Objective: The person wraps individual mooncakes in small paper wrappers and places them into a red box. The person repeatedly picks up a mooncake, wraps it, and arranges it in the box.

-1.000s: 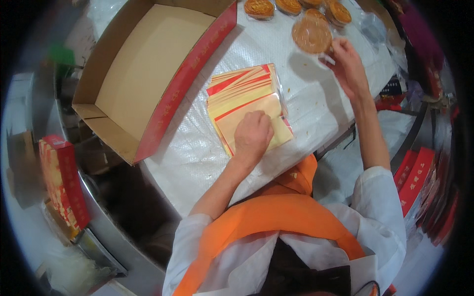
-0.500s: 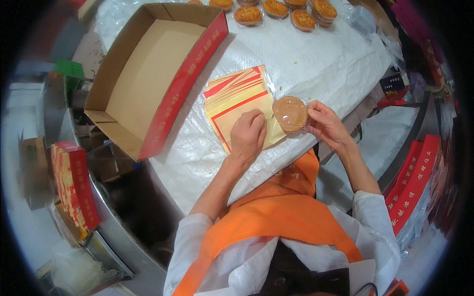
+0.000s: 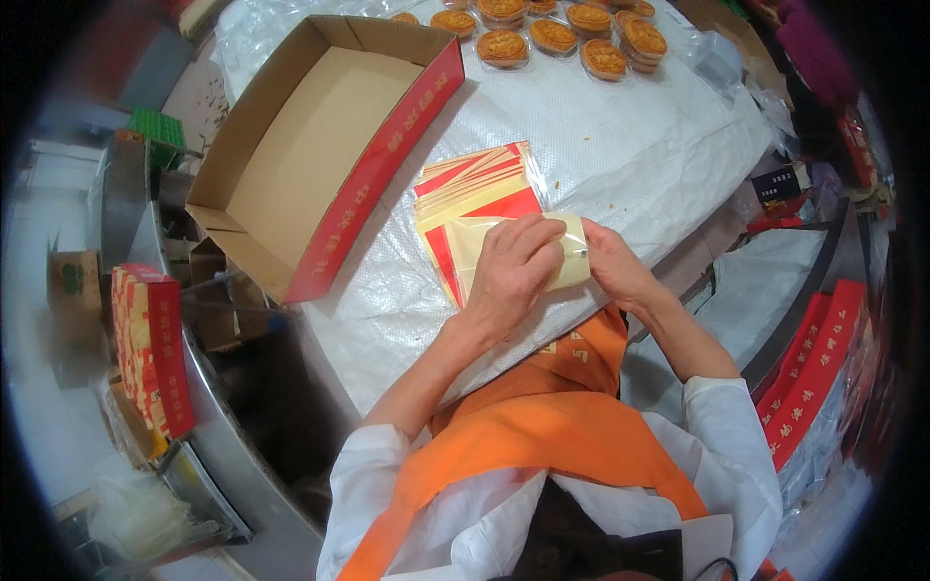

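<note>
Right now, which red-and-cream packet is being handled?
The topmost packet: its pale right end curves up between the left hand and right hand, while the other packets lie in a fanned pile.

A view from the head, looking down
The left one of two head cameras looks down past the person's orange apron [image 3: 533, 426], which is close, at the bottom. The left hand [image 3: 516, 273] and right hand [image 3: 622, 275] are near, in the middle, over the desk [image 3: 668, 155]. The camera sees very wide, so straight edges bend and the corners go black.
</note>
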{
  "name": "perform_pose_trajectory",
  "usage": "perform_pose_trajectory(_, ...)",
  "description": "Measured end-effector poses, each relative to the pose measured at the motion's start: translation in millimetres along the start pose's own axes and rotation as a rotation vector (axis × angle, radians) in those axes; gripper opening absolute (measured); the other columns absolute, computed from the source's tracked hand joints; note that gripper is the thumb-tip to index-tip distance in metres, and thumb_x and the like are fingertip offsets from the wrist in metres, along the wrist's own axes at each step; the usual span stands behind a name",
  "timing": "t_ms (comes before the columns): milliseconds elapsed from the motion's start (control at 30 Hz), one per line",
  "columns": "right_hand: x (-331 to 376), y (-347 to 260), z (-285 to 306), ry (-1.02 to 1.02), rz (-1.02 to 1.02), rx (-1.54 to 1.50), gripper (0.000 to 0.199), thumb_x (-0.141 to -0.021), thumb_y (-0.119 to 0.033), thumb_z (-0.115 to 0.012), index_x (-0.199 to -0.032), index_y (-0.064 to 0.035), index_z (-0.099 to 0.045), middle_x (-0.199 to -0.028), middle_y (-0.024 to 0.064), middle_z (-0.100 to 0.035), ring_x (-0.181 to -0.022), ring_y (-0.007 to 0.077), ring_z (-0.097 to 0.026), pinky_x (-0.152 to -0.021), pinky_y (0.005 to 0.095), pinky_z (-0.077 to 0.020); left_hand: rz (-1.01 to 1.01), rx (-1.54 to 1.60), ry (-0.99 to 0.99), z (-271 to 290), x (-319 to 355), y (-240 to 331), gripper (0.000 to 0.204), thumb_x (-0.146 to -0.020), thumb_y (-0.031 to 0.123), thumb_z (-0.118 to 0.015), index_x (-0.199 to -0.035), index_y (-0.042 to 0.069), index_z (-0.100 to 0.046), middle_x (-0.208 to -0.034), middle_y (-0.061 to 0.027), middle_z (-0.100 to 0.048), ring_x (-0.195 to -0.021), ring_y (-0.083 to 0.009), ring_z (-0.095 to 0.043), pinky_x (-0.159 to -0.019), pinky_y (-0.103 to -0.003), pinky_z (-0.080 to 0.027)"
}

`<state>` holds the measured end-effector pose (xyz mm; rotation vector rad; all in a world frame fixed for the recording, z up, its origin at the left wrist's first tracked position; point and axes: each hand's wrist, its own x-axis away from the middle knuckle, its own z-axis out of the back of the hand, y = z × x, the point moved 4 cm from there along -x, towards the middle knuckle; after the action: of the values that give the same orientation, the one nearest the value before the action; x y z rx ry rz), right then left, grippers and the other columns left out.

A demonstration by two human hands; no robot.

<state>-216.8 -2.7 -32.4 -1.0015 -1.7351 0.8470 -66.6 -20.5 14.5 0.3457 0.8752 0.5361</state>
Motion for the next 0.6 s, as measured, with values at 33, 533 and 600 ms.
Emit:
perform_pose_trajectory(33,5,-7,-4,0.049,0.039,0.175,0.031,-0.097,-0.014,-0.045,-0.123,0.0008,-0.053,-0.113,0.0075,-0.06,-0.1,0.0144,-0.056,-0.09,0.0279,-0.0446,-0.018,-0.019,-0.011,3,-2,3,0.028,-0.066,-0.001,-0.067,-0.09,0.002,-0.055,-0.11,-0.0129,-0.06,-0.099,-0.0321,-0.058,-0.084,-0.042,-0.044)
perform_pose_trajectory(533,33,-113,-59,-0.26,1.071,1.406,0.021,-0.072,-0.006,-0.064,-0.092,-0.0069,-0.057,-0.085,0.0072,-0.058,-0.075,0.025,-0.06,-0.06,0.0351,-0.0488,0.708,1.378,0.268,29,-3,-45,0.011,-0.1,0.013,-0.047,-0.108,0.006,-0.047,-0.12,-0.007,-0.054,-0.103,-0.012,-0.052,-0.092,-0.029,-0.045)
perform_pose_trajectory(600,26,-120,-59,-0.159,1.148,1.358,0.02,-0.072,-0.005,-0.064,-0.091,-0.0056,-0.056,-0.085,0.0088,-0.058,-0.074,0.026,-0.06,-0.061,0.0358,-0.0495,0.827,1.319,0.3,33,-4,-50,0.028,-0.099,0.013,-0.048,-0.126,0.005,-0.042,-0.129,-0.0098,-0.051,-0.11,-0.0172,-0.052,-0.097,-0.033,-0.042)
